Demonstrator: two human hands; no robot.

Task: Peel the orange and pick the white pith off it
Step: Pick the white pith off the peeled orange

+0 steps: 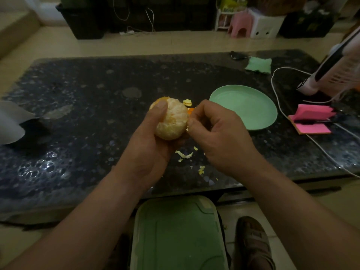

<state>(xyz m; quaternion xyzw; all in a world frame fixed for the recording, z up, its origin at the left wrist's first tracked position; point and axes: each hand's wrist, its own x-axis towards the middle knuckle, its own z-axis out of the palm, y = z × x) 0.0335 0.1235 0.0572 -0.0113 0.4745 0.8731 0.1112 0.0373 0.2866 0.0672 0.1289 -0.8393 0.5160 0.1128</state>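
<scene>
A mostly peeled orange (172, 119) sits in my left hand (150, 141), which grips it from below with the thumb across its upper left; a patch of orange rind shows at its top left. My right hand (216, 131) has its fingers curled and its thumb and forefinger pinch at the orange's right side, where a pale bit of pith shows. Both hands hover above a dark speckled table (87, 106). Pith scraps (185, 154) lie on the table under the hands. A piece of peel (187, 102) lies just beyond the orange.
A green plate (251, 112) stands to the right of the hands. Pink sticky notes (309, 118), a white cable (276, 98) and a pink-white appliance (335, 69) crowd the right edge. A green cloth (259, 65) lies at the back, grey paper (11, 121) at the left, a green lid (177, 234) below.
</scene>
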